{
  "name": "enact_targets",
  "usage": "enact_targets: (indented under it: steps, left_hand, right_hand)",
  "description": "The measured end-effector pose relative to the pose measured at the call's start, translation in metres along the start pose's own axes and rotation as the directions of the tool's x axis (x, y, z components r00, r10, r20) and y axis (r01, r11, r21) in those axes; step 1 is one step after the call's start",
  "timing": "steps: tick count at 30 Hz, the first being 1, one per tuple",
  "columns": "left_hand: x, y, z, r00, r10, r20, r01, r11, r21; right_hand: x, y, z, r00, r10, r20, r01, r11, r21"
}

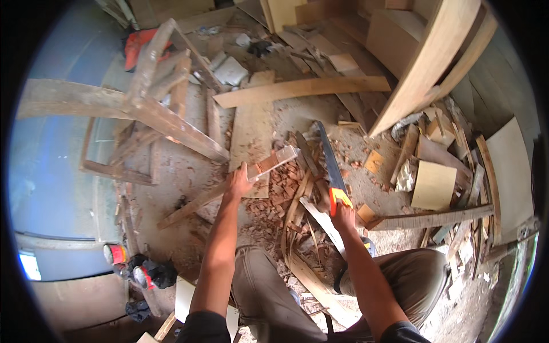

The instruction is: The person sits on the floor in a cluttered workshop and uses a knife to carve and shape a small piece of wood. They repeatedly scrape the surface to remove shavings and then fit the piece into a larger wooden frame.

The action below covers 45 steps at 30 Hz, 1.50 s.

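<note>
My left hand [240,178] is closed round a wooden batten [273,161], whose pale cut end points to the far right and whose rest runs back to the lower left. In my right hand [343,217] is a handsaw [330,163] with an orange and black handle. Its dark blade points away from me, tip up and apart from the batten's end. Beneath and between the two hands lies a heap of reddish wood chips [275,191] on the dusty floor.
An old wooden frame [177,128] stands at the left, near a blue wall panel [63,148]. A long plank [303,90] lies across the far side. Tall boards [429,63] lean at the upper right. Offcuts pile up around a square board [433,186]. Cans [116,254] sit lower left.
</note>
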<state>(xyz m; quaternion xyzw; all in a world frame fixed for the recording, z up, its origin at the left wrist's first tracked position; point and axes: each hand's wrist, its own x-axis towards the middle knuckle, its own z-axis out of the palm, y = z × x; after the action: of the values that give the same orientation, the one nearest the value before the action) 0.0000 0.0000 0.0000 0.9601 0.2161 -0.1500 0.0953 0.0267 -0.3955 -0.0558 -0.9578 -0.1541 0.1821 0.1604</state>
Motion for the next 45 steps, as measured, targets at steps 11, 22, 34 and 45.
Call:
enact_targets:
  steps: [11,22,34,45]
  left_hand:
    - [-0.216,0.027,-0.299,0.803,-0.046,-0.595,-0.189,0.926,-0.327]
    - [-0.442,0.193,-0.576,0.695,-0.179,-0.697,-0.508,0.564,-0.651]
    - [-0.600,0.130,-0.764,0.657,-0.087,-0.748,-0.745,-0.225,-0.628]
    - [-0.616,0.130,-0.820,0.511,0.225,-0.830,-0.813,-0.186,-0.551]
  right_hand:
    - [-0.066,-0.212,-0.281,0.979,-0.179,0.097,0.009,0.516,0.856]
    - [-0.297,-0.414,-0.688,0.731,-0.586,-0.351,0.639,0.406,0.653]
    - [-0.430,-0.491,-0.795,0.588,-0.714,-0.380,0.778,0.370,0.508]
    - [-0.466,-0.497,-0.778,0.515,-0.727,-0.455,0.720,0.078,0.690]
